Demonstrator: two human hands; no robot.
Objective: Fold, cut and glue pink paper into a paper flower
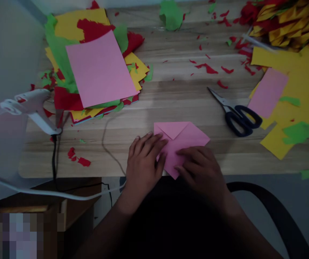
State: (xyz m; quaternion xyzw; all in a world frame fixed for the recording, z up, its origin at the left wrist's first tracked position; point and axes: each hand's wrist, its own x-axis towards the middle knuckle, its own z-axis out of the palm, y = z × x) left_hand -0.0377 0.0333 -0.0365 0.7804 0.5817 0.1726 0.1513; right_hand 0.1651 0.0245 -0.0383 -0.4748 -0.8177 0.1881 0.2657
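Note:
A pink sheet of paper (pixel 176 144) lies at the table's front edge, its corners folded and one triangular flap showing along the top. My left hand (pixel 145 158) rests on the paper's left side with fingers outstretched, the fingertips close to the flap. On the lower right part of the paper, my right hand (pixel 201 165) touches down with bent fingers, thumb and forefinger apart. Neither hand is closed round anything. Scissors (pixel 235 113) with dark handles lie to the right, their blades pointing up and left.
At upper left, a pink sheet (pixel 102 70) tops a pile of coloured paper. A white glue gun (pixel 38 108) stands left, its cord hanging over the edge. Yellow paper (pixel 300 79) and folded yellow pieces (pixel 291 27) lie right. Red scraps (pixel 208 68) are scattered about.

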